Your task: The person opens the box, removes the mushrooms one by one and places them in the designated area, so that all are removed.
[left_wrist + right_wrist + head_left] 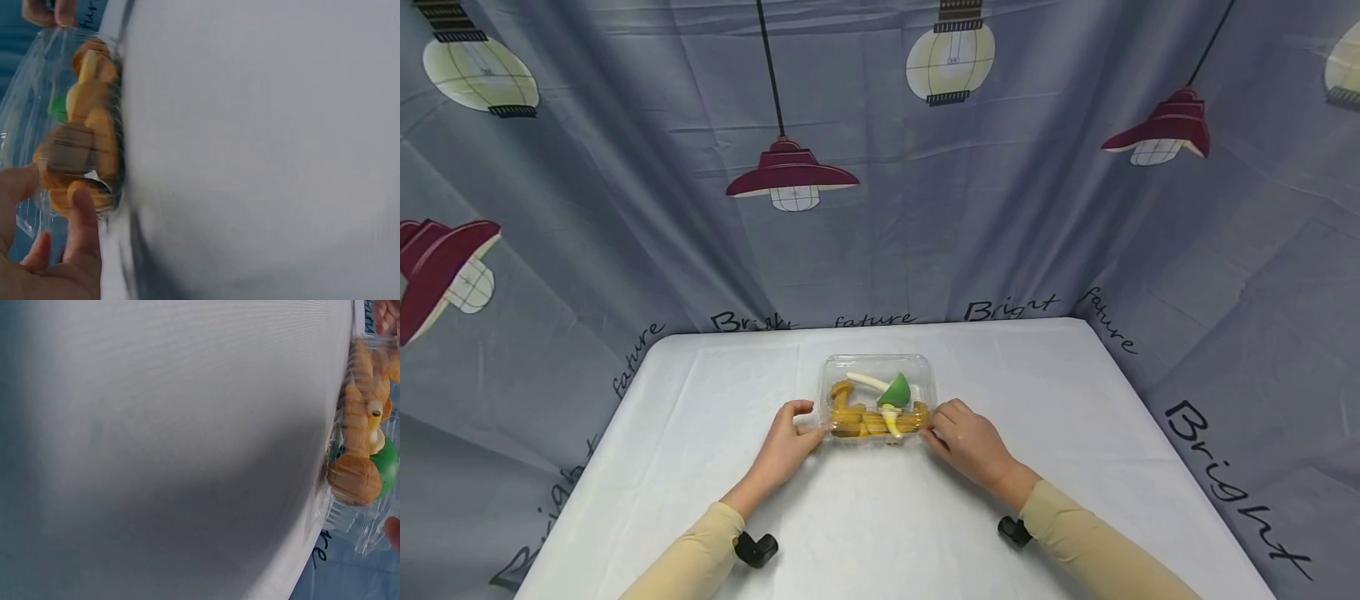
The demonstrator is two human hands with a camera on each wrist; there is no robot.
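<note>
A clear plastic box sits on the white table, filled with mushroom-shaped pieces. Inside lie a green-capped mushroom with a white stem, a yellowish one and several brown mushrooms. At the box's near left corner, my left hand holds its end, the thumb on the near side and the fingers spread past the edge. My right hand grips the right edge with bent fingers. The right wrist view shows only a fingertip of that hand beside the box. Whether the lid is fastened, I cannot tell.
The white table stretches around the box on every side. Behind it and along both sides hangs a grey-blue curtain printed with lamps and lettering. Each wrist carries a black camera mount.
</note>
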